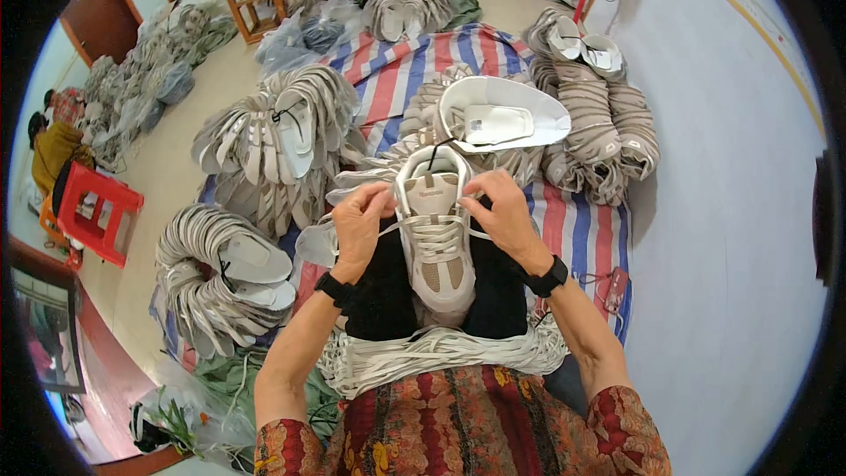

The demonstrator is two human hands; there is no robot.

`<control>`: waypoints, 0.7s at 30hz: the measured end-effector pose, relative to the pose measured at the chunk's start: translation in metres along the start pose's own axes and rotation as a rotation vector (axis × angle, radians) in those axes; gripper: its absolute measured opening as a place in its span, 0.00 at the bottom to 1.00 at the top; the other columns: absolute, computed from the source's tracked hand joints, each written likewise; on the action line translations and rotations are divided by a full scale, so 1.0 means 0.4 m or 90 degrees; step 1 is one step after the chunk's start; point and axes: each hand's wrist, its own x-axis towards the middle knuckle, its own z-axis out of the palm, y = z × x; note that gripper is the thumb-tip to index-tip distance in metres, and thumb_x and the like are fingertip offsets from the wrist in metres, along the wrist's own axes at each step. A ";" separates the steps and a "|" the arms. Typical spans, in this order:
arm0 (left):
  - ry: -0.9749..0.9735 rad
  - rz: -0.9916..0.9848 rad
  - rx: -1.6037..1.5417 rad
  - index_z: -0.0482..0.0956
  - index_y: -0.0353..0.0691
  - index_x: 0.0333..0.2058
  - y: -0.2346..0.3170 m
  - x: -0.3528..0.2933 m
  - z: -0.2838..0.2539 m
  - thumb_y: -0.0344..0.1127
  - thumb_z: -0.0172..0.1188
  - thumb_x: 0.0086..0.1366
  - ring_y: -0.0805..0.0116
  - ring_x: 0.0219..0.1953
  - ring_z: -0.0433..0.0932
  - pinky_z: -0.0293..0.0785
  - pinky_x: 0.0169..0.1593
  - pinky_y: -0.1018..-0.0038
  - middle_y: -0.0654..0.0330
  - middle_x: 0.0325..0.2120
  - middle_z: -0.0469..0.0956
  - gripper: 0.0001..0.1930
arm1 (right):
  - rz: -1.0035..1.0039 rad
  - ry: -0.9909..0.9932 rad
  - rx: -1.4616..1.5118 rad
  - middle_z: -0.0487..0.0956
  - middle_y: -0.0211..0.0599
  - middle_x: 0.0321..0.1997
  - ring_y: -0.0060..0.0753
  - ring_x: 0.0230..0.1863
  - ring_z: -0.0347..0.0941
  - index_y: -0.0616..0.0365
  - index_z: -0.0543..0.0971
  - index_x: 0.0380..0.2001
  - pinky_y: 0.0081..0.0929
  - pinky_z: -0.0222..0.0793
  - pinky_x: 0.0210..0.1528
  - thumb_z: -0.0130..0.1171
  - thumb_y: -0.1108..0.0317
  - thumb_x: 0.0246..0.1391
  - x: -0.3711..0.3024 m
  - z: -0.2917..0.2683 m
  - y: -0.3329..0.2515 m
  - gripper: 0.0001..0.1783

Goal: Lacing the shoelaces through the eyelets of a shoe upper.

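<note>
A beige and white shoe upper (434, 273) lies between my knees, toe toward me, with a pale shoelace (438, 236) threaded across its front. At its left edge, my left hand (361, 222) is closed in a pinch by the upper eyelets, the lace running to its fingers. On the opposite edge my right hand (506, 213) pinches too, thumb and fingertips by the collar, with a lace end below them. The exact grip of the fingertips is small and partly hidden. Just beyond the shoe, a white-lined upper (538, 115) rests on a stack.
A bundle of white laces (441, 351) lies across my lap. Tied stacks of uppers (264, 123) stand at left, others (599, 115) at right, on a striped sheet (423, 53). A red stool (95, 211) is at far left, beside a seated person. A white wall (723, 211) bounds the right.
</note>
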 end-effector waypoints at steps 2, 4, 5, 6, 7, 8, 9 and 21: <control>-0.044 -0.087 -0.010 0.76 0.32 0.32 -0.031 -0.027 -0.029 0.30 0.52 0.60 0.77 0.25 0.75 0.75 0.30 0.82 0.61 0.24 0.77 0.07 | -0.094 -0.037 0.051 0.72 0.39 0.28 0.43 0.35 0.68 0.60 0.73 0.27 0.35 0.63 0.39 0.56 0.74 0.42 0.019 0.037 -0.035 0.06; -0.150 -0.199 -0.032 0.74 0.32 0.32 -0.041 -0.033 -0.033 0.30 0.52 0.60 0.75 0.25 0.76 0.75 0.28 0.81 0.62 0.25 0.76 0.07 | -0.082 -0.102 0.119 0.71 0.39 0.27 0.42 0.33 0.68 0.60 0.73 0.28 0.35 0.63 0.38 0.54 0.73 0.44 0.015 0.089 -0.038 0.05; -0.191 -0.218 -0.015 0.74 0.33 0.32 -0.035 -0.038 -0.037 0.30 0.52 0.60 0.75 0.26 0.76 0.75 0.27 0.81 0.62 0.25 0.76 0.07 | -0.086 -0.146 0.034 0.72 0.38 0.28 0.41 0.32 0.69 0.59 0.73 0.28 0.34 0.62 0.37 0.53 0.71 0.45 0.012 0.100 -0.040 0.05; -0.232 -0.237 0.001 0.73 0.33 0.32 -0.031 -0.041 -0.040 0.31 0.51 0.60 0.75 0.26 0.76 0.74 0.27 0.81 0.62 0.25 0.76 0.07 | -0.086 -0.154 0.036 0.72 0.38 0.28 0.41 0.32 0.69 0.59 0.73 0.28 0.34 0.62 0.37 0.53 0.71 0.45 0.006 0.109 -0.042 0.05; -0.229 -0.242 -0.003 0.73 0.33 0.32 -0.035 -0.047 -0.041 0.31 0.51 0.60 0.75 0.26 0.76 0.74 0.27 0.81 0.62 0.25 0.76 0.07 | -0.089 -0.157 -0.021 0.72 0.37 0.27 0.41 0.32 0.69 0.58 0.74 0.28 0.34 0.61 0.37 0.53 0.71 0.45 0.000 0.117 -0.045 0.05; -0.239 -0.249 -0.024 0.73 0.34 0.32 -0.038 -0.049 -0.043 0.31 0.52 0.61 0.75 0.26 0.76 0.74 0.27 0.81 0.62 0.25 0.76 0.06 | -0.097 -0.158 -0.077 0.72 0.37 0.27 0.40 0.32 0.69 0.58 0.75 0.27 0.34 0.61 0.36 0.53 0.70 0.45 0.002 0.122 -0.049 0.05; -0.250 -0.255 -0.044 0.73 0.34 0.32 -0.041 -0.052 -0.044 0.31 0.52 0.61 0.76 0.26 0.76 0.74 0.26 0.81 0.62 0.25 0.76 0.06 | -0.082 -0.154 -0.060 0.71 0.37 0.25 0.40 0.32 0.68 0.58 0.76 0.26 0.35 0.60 0.37 0.54 0.71 0.43 0.005 0.126 -0.054 0.05; -0.201 0.013 0.219 0.74 0.33 0.25 -0.045 -0.034 -0.021 0.30 0.54 0.58 0.76 0.18 0.72 0.68 0.23 0.80 0.62 0.17 0.74 0.06 | -0.107 -0.234 -0.106 0.69 0.33 0.26 0.35 0.35 0.66 0.56 0.78 0.29 0.32 0.57 0.39 0.56 0.69 0.39 0.009 0.114 -0.061 0.10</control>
